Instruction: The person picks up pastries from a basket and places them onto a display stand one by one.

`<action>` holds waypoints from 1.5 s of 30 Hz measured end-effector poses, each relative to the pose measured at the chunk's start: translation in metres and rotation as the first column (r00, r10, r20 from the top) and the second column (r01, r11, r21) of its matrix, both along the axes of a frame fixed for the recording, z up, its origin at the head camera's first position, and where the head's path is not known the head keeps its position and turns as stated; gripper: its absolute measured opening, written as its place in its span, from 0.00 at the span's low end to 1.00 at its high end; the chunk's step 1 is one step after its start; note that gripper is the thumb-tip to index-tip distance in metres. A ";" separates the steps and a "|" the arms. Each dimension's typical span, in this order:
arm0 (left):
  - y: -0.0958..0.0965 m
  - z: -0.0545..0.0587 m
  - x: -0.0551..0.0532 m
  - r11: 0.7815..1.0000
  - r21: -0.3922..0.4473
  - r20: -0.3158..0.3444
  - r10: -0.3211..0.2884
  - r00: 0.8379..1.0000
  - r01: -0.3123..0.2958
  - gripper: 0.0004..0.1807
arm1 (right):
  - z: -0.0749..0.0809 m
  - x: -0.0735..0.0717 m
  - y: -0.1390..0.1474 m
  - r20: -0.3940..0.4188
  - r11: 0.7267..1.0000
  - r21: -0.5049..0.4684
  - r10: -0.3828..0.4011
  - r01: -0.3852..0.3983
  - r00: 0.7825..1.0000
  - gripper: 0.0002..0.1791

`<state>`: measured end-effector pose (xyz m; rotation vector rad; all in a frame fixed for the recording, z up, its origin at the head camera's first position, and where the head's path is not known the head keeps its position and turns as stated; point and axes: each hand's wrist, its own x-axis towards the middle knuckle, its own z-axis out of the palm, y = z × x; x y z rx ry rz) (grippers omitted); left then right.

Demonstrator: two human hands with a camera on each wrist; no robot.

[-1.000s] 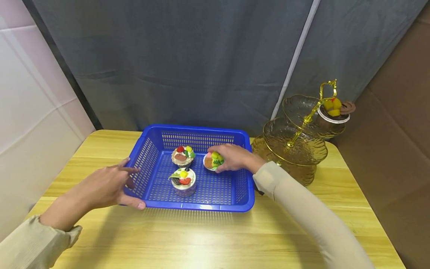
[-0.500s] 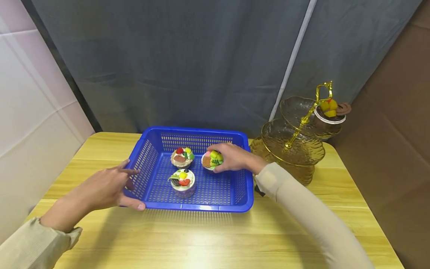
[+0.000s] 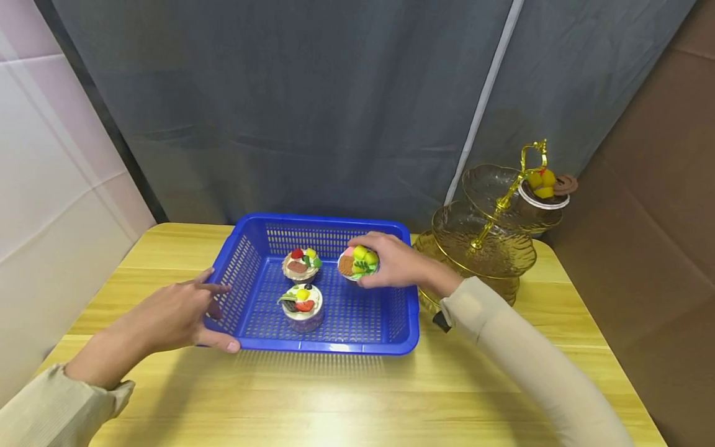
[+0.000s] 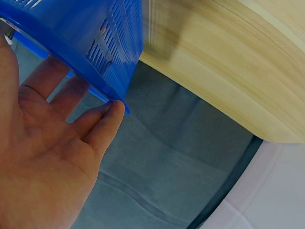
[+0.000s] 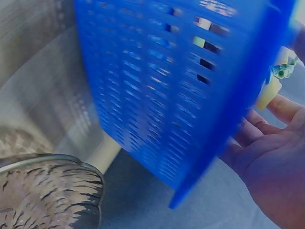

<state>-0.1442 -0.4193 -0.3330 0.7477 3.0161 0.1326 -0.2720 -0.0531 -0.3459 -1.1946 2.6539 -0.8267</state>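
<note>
My right hand (image 3: 399, 261) grips a toy cupcake (image 3: 357, 263) topped with yellow fruit, green slices and a brown biscuit, over the right part of a blue plastic basket (image 3: 329, 347). In the right wrist view, the basket wall (image 5: 147, 86) hides most of this cupcake. My left hand (image 3: 167, 316) holds the basket's near left corner, thumb on the front rim and fingers hooked over the left rim. Two more cupcakes stand inside the basket: one with a red berry (image 3: 302, 266) behind, one with a strawberry slice (image 3: 302, 308) in front.
Right of the basket stands a three-tier cake stand (image 3: 475, 251) with amber glass plates and a gold handle. A chocolate cupcake (image 3: 543, 197) with yellow fruit sits on its top tier. All stand on a wooden table (image 3: 335, 403), with a grey curtain (image 3: 301, 105) behind.
My right hand has taken the cupcake slightly up from the basket floor and to the right. The left hand keeps its place on the rim. The head view has shifted a little.
</note>
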 end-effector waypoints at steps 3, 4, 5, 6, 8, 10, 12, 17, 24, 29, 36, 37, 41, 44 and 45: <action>0.000 0.000 0.000 1.000 0.002 0.004 0.000 1.000 0.000 0.40 | 0.005 0.001 0.005 0.014 0.998 -0.064 -0.004 0.005 1.000 0.39; 0.000 0.000 0.000 1.000 0.003 0.004 0.000 1.000 0.000 0.40 | 0.006 0.001 0.007 0.015 0.997 -0.075 -0.008 0.009 1.000 0.39; 0.000 0.000 0.000 1.000 0.002 0.003 -0.001 1.000 0.001 0.40 | 0.007 0.001 0.008 0.012 0.996 -0.084 -0.015 0.016 1.000 0.39; 0.000 0.000 0.000 1.000 0.002 0.003 -0.002 1.000 0.002 0.40 | 0.009 0.001 0.009 0.012 0.996 -0.091 -0.019 0.020 1.000 0.39; 0.000 0.000 0.000 1.000 0.000 0.003 -0.002 1.000 0.002 0.40 | 0.011 0.001 0.013 0.000 0.995 -0.094 -0.026 0.026 1.000 0.39; 0.000 0.000 0.000 1.000 -0.002 0.004 -0.002 1.000 0.002 0.40 | 0.014 0.003 0.017 -0.020 0.994 -0.104 -0.025 0.023 0.999 0.39; 0.000 0.000 0.000 1.000 -0.002 0.005 -0.003 1.000 0.003 0.40 | 0.016 0.004 0.021 -0.042 0.992 -0.123 -0.021 0.015 0.999 0.40; -0.001 0.000 -0.001 1.000 -0.003 -0.003 -0.006 1.000 0.006 0.40 | 0.022 0.011 0.031 -0.084 0.986 -0.167 -0.026 0.012 0.996 0.40; -0.001 0.000 -0.001 1.000 -0.008 -0.003 -0.003 1.000 0.003 0.40 | 0.029 0.023 0.046 -0.132 0.985 -0.174 -0.027 0.003 0.991 0.39; 0.000 0.000 -0.001 1.000 -0.007 -0.004 0.001 1.000 -0.001 0.40 | 0.039 0.033 0.059 -0.167 0.984 -0.179 -0.042 0.011 0.985 0.38; 0.000 0.001 -0.001 1.000 -0.008 -0.003 -0.002 1.000 0.002 0.40 | 0.050 0.045 0.078 -0.161 0.988 -0.147 -0.076 0.052 0.984 0.38; 0.000 0.001 -0.001 1.000 -0.007 -0.001 -0.003 1.000 0.003 0.40 | 0.051 0.047 0.081 -0.165 0.987 -0.147 -0.081 0.057 0.983 0.38; 0.000 0.001 -0.001 1.000 -0.002 0.001 -0.006 1.000 0.006 0.40 | 0.060 0.051 0.093 -0.201 0.984 -0.162 -0.105 0.073 0.974 0.39; 0.000 0.001 -0.001 1.000 -0.002 -0.003 -0.009 1.000 0.009 0.39 | 0.068 0.053 0.102 -0.242 0.980 -0.177 -0.132 0.090 0.961 0.40; 0.000 0.001 -0.001 1.000 -0.003 -0.004 -0.009 1.000 0.009 0.39 | 0.071 0.053 0.104 -0.256 0.979 -0.183 -0.140 0.094 0.956 0.40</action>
